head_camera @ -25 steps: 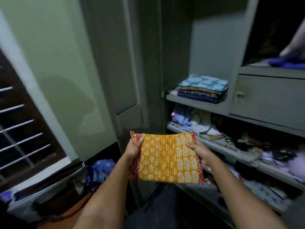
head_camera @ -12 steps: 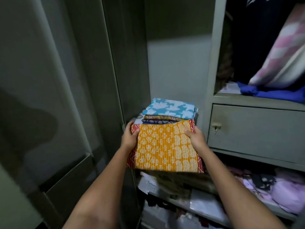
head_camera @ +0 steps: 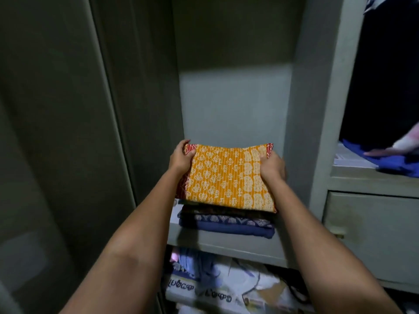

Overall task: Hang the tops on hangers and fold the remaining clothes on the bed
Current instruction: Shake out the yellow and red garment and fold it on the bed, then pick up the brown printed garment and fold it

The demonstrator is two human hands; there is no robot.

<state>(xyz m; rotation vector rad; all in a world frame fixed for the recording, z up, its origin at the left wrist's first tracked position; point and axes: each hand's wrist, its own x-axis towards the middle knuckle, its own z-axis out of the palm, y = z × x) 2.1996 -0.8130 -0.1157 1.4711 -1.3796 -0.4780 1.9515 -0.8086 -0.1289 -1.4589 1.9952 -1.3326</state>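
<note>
left hand [head_camera: 180, 160] grips folded orange cloth [head_camera: 229, 177] at its left edge; right hand [head_camera: 272, 165] grips its right edge | stack of folded clothes [head_camera: 226, 220] directly below both hands

Folded cloth [head_camera: 229, 177] orange with cream floral print and red edges, stack [head_camera: 226, 223] beneath navy and patterned blue, wardrobe [head_camera: 231, 109] grey-green, far-right garment [head_camera: 394, 162] royal blue.

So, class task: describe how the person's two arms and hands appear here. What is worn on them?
Both forearms are bare up to the frame's lower edge, with no sleeves showing. The left hand and right hand carry no gloves, and no rings, bangles or watch can be seen. The light is dim, so finer detail is hard to tell.
</note>
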